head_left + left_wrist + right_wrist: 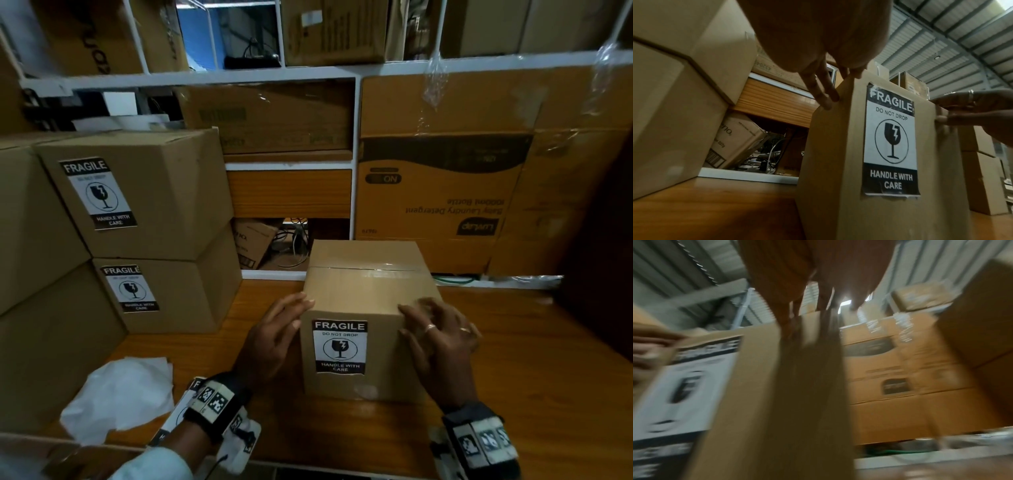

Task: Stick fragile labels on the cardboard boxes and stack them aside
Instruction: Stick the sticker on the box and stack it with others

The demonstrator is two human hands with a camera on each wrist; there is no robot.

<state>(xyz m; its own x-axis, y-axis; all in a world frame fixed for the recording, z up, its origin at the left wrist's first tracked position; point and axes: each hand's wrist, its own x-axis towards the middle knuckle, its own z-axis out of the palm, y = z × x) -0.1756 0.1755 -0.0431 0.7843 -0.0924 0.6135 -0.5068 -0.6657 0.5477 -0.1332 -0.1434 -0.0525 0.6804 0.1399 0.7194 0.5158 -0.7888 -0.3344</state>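
1. We see a wooden table (513, 394) in a storeroom, with white shelving (356, 161) packed with large cartons behind it.
2. At the left of the table stands a stack of two labelled boxes (164, 240), one on top of the other, each showing a black-and-white fragile sticker.
3. The cardboard box (363, 294) being handled stands upright near the middle of the table, well apart from the stack, its top sealed with clear tape.
4. Its fragile label (339, 346) is stuck on the side facing us.
5. The left hand (274, 339) lies against the box's left side, fingers straight and touching the upper edge.
6. The right hand (442, 339) reaches over the box's upper right corner, fingers spread and relaxed on the cardboard; the right wrist view is blurred.
7. A crumpled white sheet (120, 394) lies on the table at the near left.
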